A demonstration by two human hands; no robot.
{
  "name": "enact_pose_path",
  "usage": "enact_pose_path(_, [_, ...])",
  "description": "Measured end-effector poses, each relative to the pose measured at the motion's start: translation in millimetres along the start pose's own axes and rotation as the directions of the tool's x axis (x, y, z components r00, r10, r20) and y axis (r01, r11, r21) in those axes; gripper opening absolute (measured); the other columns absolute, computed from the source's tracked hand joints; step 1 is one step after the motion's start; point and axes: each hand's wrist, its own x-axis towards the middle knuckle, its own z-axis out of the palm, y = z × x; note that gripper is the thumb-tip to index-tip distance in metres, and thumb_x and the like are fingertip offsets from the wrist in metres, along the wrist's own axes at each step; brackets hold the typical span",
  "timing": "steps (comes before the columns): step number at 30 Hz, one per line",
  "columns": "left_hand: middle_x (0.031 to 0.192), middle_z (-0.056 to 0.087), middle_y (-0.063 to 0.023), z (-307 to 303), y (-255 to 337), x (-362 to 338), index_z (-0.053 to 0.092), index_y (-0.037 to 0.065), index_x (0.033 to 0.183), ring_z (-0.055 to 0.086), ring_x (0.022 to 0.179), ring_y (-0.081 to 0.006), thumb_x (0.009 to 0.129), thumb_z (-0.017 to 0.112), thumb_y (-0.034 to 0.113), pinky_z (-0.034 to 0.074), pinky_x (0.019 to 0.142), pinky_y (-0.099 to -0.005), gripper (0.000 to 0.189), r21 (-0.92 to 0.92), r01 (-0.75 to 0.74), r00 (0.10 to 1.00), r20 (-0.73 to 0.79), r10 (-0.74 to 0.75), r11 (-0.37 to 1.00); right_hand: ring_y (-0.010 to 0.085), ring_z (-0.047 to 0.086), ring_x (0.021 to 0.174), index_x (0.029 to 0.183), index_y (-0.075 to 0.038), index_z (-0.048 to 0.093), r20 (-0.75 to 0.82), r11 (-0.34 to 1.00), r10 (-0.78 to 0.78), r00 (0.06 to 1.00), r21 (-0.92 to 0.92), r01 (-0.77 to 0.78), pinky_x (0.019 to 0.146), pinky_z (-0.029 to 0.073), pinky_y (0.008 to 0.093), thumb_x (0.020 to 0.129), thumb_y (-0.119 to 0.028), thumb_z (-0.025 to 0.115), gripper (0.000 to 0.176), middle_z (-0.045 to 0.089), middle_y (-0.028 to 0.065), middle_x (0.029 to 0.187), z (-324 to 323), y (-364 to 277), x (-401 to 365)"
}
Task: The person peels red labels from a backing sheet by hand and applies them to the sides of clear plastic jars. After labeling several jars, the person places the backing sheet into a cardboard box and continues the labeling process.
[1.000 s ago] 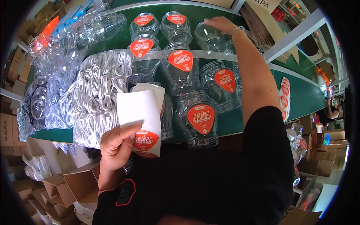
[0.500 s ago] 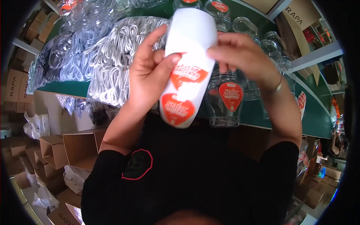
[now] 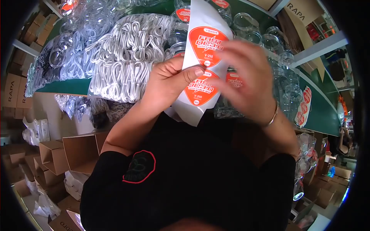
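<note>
A white strip with orange-red labels (image 3: 208, 43) hangs upright in front of my chest, its lower end curled. My left hand (image 3: 169, 81) pinches its left edge, with the thumb lying across it between two labels. My right hand (image 3: 250, 77), smeared by motion, is over the strip's right edge, and whether its fingers hold anything is unclear. Behind the strip stand clear plastic jars (image 3: 252, 36), some with the same orange-red labels. Bundles of white cables (image 3: 127, 57) lie left of the strip.
The green table (image 3: 320, 100) carries more clear jars and another label sheet (image 3: 304, 107) at the right. Bagged cables (image 3: 83, 50) lie at the left. Open cardboard boxes (image 3: 81, 154) stand below the table's left side. A metal post (image 3: 320, 50) crosses the right side.
The strip has turned so its printed labels face me more fully. My left hand has moved slightly right and down; my right hand has shifted lower and blurs beside the strip.
</note>
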Motion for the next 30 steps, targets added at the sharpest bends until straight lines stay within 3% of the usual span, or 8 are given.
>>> enact_pose_path(6, [0.075,0.065,-0.004,6.7,-8.6,-4.5,0.065,-0.001,0.099,0.055,0.059,-0.0091,0.092,0.057,0.002,0.046,0.057,-0.0201,0.011,0.068,-0.249,0.95,0.209,0.23,0.966,0.0176,0.057,0.082,0.103,-0.003,0.064,0.074,0.965,0.159,0.984,0.2,-0.171,0.069,0.046,0.0253,0.074,-0.001,0.072,0.03,0.063,0.0096,0.097,11.4,-7.9,-27.4])
enact_pose_path(10, [0.073,0.063,-0.0041,6.6,-2.1,-7.0,0.065,-0.001,0.099,0.052,0.056,-0.0117,0.091,0.057,0.001,0.043,0.055,-0.0224,0.012,0.473,-0.481,0.866,0.39,0.313,0.738,0.0164,0.056,0.078,0.099,-0.002,0.065,0.146,0.771,0.314,0.938,0.537,-0.342,0.069,0.045,0.0251,0.075,0.001,0.071,0.025,0.063,0.0086,0.098,9.5,-4.0,-45.2])
enact_pose_path(11, [0.073,0.063,-0.0041,8.3,-1.6,-5.5,0.065,-0.001,0.099,0.052,0.056,-0.0117,0.091,0.057,0.001,0.043,0.055,-0.0224,0.012,0.459,-0.49,0.857,0.41,0.313,0.741,0.0164,0.056,0.078,0.099,-0.002,0.065,0.137,0.778,0.329,0.935,0.522,-0.35,0.069,0.045,0.0251,0.075,0.001,0.071,0.025,0.063,0.0086,0.098,7.8,-2.8,-47.7])
enact_pose_path(15, [0.072,0.063,-0.0046,12.6,-1.4,-5.4,0.065,0.0,0.099,0.05,0.055,-0.0133,0.089,0.057,0.0,0.04,0.053,-0.0239,0.013,0.491,-0.564,0.812,0.474,0.339,0.663,0.0157,0.056,0.076,0.095,-0.001,0.065,0.144,0.591,0.347,0.927,0.734,-0.335,0.067,0.044,0.0245,0.076,0.004,0.068,0.02,0.063,0.0079,0.096,5.7,-0.1,-56.3])
enact_pose_path(21, [0.07,0.061,-0.0039,24.3,-2.0,-5.4,0.065,0.0,0.099,0.048,0.054,-0.0131,0.089,0.057,0.0,0.039,0.052,-0.0241,0.013,0.48,-0.429,0.87,0.448,0.207,0.765,0.0146,0.056,0.076,0.094,0.0,0.066,0.207,0.537,0.449,0.869,0.715,-0.447,0.067,0.044,0.0235,0.079,0.007,0.065,0.016,0.064,0.009,0.094,-8.4,0.0,-67.1])
enact_pose_path(25, [0.067,0.059,-0.0036,27.9,-10.4,-3.6,0.065,-0.001,0.098,0.046,0.053,-0.0127,0.089,0.057,0.001,0.038,0.051,-0.0239,0.011,0.466,-0.445,0.856,0.472,0.211,0.764,0.0139,0.055,0.076,0.093,0.0,0.066,0.071,0.723,0.401,0.913,0.587,-0.364,0.07,0.044,0.0235,0.081,0.006,0.063,0.014,0.064,0.0089,0.094,-7.1,-6.7,-73.4])
enact_pose_path(28, [0.067,0.059,-0.0038,28.0,-14.4,-3.1,0.064,-0.001,0.096,0.046,0.053,-0.0124,0.089,0.056,0.001,0.038,0.051,-0.0238,0.011,0.47,-0.483,0.837,0.494,0.233,0.739,0.0144,0.056,0.075,0.093,0.0,0.066,0.09,0.638,0.434,0.896,0.671,-0.377,0.071,0.044,0.0236,0.08,0.007,0.063,0.015,0.065,0.0091,0.094,-4.5,-4.3,-79.4])
enact_pose_path(30, [0.067,0.059,-0.0041,29.1,-16.5,-1.3,0.064,-0.001,0.095,0.045,0.053,-0.0121,0.09,0.056,0.001,0.038,0.051,-0.0236,0.01,0.443,-0.545,0.798,0.535,0.278,0.712,0.0162,0.056,0.069,0.091,0.0,0.066,0.22,0.344,0.621,0.752,0.786,-0.514,0.065,0.045,0.025,0.079,0.002,0.066,0.012,0.064,0.0058,0.084,-4.6,0.0,-83.1])
